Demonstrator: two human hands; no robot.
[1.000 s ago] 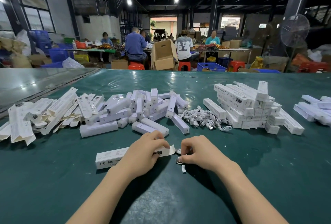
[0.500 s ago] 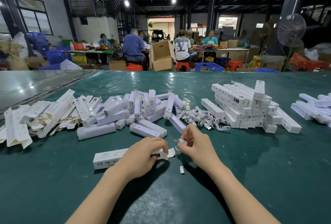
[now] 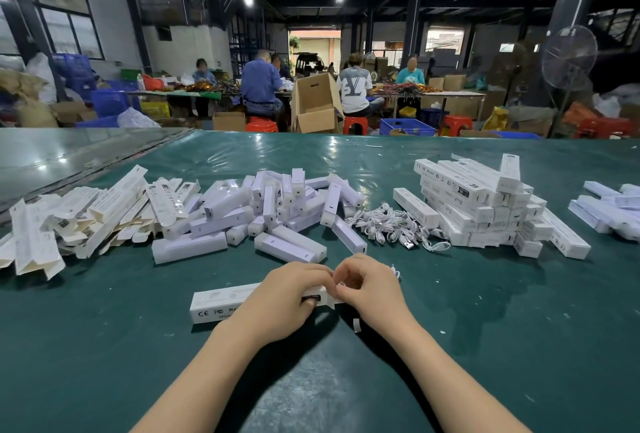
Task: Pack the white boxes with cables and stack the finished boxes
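Left hand (image 3: 287, 297) gripped the box (image 3: 221, 302) lying on the table (image 3: 104, 346); right hand (image 3: 370, 290) pinched a cable (image 3: 395, 271) at its open end — a stray loop could catch there and jam.

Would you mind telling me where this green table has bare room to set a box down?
Bare table lies right of the right hand, before the finished stack; left of the held box, before the flat cartons; and along its far edge. The middle row, from cartons through loose boxes and cables to the stack, is crowded.
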